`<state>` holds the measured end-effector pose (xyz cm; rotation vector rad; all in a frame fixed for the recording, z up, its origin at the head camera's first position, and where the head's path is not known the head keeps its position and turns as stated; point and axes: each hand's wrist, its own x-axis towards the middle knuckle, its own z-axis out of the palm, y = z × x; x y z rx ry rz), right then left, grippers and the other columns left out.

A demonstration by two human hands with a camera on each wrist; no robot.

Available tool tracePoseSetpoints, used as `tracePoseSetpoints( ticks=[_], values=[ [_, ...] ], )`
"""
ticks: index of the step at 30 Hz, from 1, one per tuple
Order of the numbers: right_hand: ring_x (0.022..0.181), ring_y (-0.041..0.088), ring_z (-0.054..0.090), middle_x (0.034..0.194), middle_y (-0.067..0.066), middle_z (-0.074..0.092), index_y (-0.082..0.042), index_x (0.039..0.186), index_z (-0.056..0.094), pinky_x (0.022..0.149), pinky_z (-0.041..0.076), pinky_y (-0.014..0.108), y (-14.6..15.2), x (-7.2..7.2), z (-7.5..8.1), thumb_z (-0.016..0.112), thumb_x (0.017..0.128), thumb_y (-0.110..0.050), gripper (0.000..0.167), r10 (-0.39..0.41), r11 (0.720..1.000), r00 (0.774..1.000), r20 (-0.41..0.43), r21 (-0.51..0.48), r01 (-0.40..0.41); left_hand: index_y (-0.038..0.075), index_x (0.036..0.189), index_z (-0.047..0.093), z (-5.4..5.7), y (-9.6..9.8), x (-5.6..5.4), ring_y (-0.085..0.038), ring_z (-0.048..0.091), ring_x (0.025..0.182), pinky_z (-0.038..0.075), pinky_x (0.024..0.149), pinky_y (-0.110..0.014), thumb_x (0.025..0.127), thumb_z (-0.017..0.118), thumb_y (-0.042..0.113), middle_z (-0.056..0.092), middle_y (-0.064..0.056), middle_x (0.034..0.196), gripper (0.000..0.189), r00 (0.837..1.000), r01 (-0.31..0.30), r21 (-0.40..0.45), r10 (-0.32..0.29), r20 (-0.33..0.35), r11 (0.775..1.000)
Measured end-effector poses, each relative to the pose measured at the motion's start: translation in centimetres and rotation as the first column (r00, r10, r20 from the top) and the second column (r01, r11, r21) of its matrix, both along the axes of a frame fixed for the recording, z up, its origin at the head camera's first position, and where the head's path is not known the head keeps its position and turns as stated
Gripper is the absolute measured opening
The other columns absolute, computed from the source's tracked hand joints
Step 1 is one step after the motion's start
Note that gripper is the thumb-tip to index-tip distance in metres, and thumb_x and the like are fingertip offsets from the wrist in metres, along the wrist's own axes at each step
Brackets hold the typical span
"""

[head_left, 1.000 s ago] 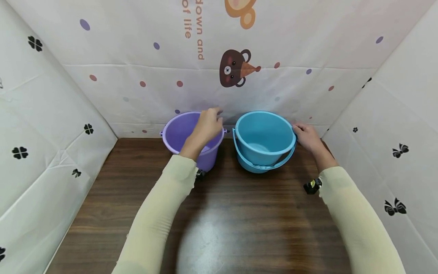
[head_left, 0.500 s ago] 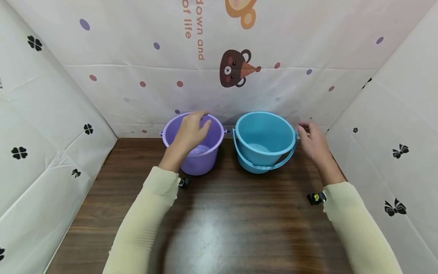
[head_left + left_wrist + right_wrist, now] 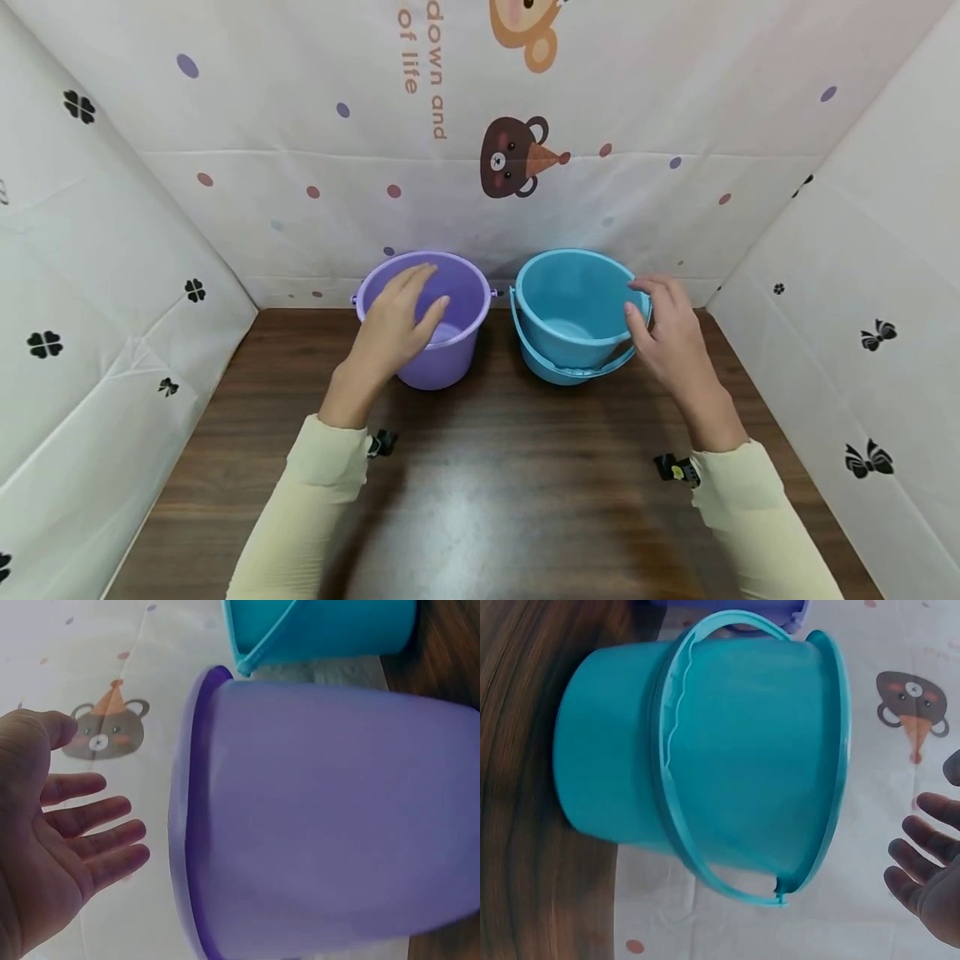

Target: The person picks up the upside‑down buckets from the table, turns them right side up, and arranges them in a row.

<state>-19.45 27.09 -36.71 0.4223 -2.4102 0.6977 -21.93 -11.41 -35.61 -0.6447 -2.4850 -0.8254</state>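
Note:
A purple bucket (image 3: 438, 367) stands on the wooden table against the back wall. To its right stands a blue bucket (image 3: 570, 325), its handle (image 3: 676, 810) hanging down on the near side. My left hand (image 3: 390, 333) is spread above the purple bucket's near left rim; the left wrist view shows a gap between its fingers and the rim. Over the blue bucket's right rim is my right hand (image 3: 667, 337), fingers apart and holding nothing. In the right wrist view its fingers (image 3: 919, 862) are clear of that rim.
White patterned sheets cover the back wall (image 3: 637, 200) and both sides. The brown wooden table (image 3: 525, 500) reaches forward from the buckets. A small black device (image 3: 382, 443) sits at the left wrist, another (image 3: 675, 468) at the right.
My left hand has moved left and nearer from between the buckets. My right hand has let go of the blue bucket's right rim and now hovers over it. Both buckets stay in place.

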Motion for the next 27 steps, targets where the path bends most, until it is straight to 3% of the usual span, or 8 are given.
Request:
tracePoseSetpoints(
  ticks=[7, 14, 23, 27],
  values=[
    [0.123, 0.044, 0.051, 0.137, 0.027, 0.056, 0.009, 0.126, 0.063, 0.082, 0.046, 0.05, -0.1, 1.1, -0.5, 0.062, 0.099, -0.004, 0.03, -0.004, 0.999, 0.997, -0.08, 0.037, 0.007, -0.005, 0.145, 0.053, -1.4, -2.2, 1.1, -0.042, 0.051, 0.138, 0.042, 0.117, -0.054, 0.101, 0.063, 0.022, 0.054, -0.025, 0.148, 0.053, 0.989, -0.074, -0.031, 0.07, -0.13, 0.997],
    [0.121, 0.049, 0.052, 0.133, 0.03, 0.058, 0.012, 0.124, 0.064, 0.1, 0.045, 0.062, 0.0, 1.5, -1.4, 0.062, 0.098, -0.007, 0.032, -0.031, 0.996, 0.991, -0.127, 0.077, 0.041, -0.009, 0.142, 0.054, -2.4, -5.4, 2.0, -0.048, 0.053, 0.133, 0.044, 0.113, -0.059, 0.098, 0.068, 0.022, 0.055, -0.033, 0.143, 0.055, 0.963, -0.179, -0.091, 0.155, -0.218, 0.98],
    [0.126, 0.049, 0.052, 0.133, 0.029, 0.058, 0.01, 0.127, 0.062, 0.103, 0.045, 0.066, 2.0, 1.7, -2.7, 0.065, 0.097, -0.008, 0.036, -0.134, 0.985, 0.982, -0.133, 0.092, 0.147, -0.013, 0.139, 0.052, -4.1, -9.1, 2.6, -0.052, 0.05, 0.134, 0.038, 0.118, -0.06, 0.095, 0.073, 0.018, 0.054, -0.037, 0.14, 0.058, 0.946, -0.249, -0.115, 0.217, -0.24, 0.962],
    [0.126, 0.05, 0.052, 0.133, 0.029, 0.058, 0.01, 0.128, 0.062, 0.105, 0.044, 0.066, 3.1, 1.7, -3.5, 0.064, 0.097, -0.007, 0.036, -0.156, 0.981, 0.98, -0.119, 0.1, 0.169, -0.014, 0.14, 0.051, -5.0, -10.4, 2.6, -0.053, 0.047, 0.136, 0.035, 0.12, -0.06, 0.095, 0.072, 0.018, 0.052, -0.039, 0.141, 0.06, 0.947, -0.269, -0.137, 0.236, -0.218, 0.953]
  ],
)
